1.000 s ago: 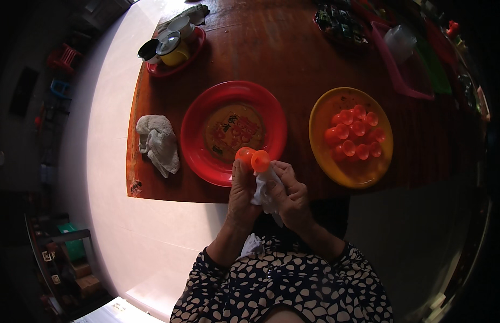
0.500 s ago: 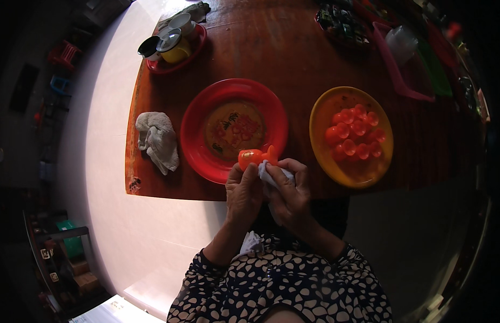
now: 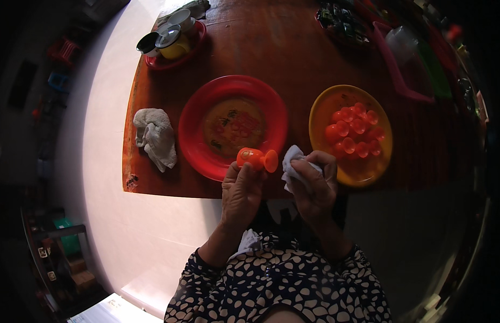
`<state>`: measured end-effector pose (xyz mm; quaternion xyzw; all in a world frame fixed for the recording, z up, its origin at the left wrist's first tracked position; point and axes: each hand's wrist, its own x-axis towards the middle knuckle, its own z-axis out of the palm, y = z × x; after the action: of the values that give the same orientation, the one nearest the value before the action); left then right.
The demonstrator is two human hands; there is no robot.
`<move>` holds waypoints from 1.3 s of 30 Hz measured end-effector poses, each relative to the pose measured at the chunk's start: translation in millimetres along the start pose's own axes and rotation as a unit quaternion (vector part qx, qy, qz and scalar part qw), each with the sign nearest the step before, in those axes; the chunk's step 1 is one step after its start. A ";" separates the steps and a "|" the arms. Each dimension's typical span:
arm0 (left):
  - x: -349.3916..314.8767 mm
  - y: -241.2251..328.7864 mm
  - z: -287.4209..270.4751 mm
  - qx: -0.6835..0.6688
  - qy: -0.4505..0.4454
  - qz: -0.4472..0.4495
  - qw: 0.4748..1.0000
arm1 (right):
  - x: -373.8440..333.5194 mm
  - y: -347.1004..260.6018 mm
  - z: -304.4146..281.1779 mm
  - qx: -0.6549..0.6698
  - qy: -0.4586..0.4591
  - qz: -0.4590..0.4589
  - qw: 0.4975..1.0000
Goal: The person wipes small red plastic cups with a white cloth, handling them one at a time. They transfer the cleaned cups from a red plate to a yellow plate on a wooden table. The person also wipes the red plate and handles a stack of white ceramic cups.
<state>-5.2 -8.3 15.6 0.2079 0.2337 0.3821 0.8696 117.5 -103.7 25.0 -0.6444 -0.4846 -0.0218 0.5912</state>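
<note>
My left hand (image 3: 241,185) is closed on a small orange stemmed cup (image 3: 253,158), which lies sideways in the fingers with its round foot toward the right. A gold mark shows on its side. My right hand (image 3: 316,188) grips a bunched pale cloth (image 3: 298,166), held apart from the cup. Beyond my left hand sits a red plate (image 3: 191,124) with a patterned middle. To the right, a yellow oval plate (image 3: 319,107) bears several red-orange stemmed cups (image 3: 358,126) bunched together.
On the brown wooden table (image 3: 250,48), a crumpled whitish towel (image 3: 156,141) lies near the left edge. At the back left, a red tray (image 3: 163,65) carries several mugs (image 3: 176,46). A pink basket (image 3: 392,70) stands at the far right, beside dark packets (image 3: 341,24).
My right hand has drawn the cloth away from the cup, to the right. The cup's foot has turned to face more toward me. My left hand keeps its hold, nearly unmoved.
</note>
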 end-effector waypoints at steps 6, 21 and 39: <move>-2.4 -0.2 1.2 0.031 -0.046 0.015 0.998 | 13.0 1.3 5.5 -0.032 -0.055 -0.042 0.997; -3.8 3.3 -5.8 0.115 -0.048 0.044 0.991 | 14.4 -2.3 11.3 -0.048 -0.070 -0.024 0.996; -3.0 2.9 -8.6 0.131 -0.052 0.070 0.988 | 8.4 -0.6 7.5 0.147 -0.135 0.095 0.975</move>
<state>-13.5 -7.1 11.0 0.3552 0.2211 0.3965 0.8171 117.4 -92.9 28.3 -0.5907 -0.4945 0.1928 0.6078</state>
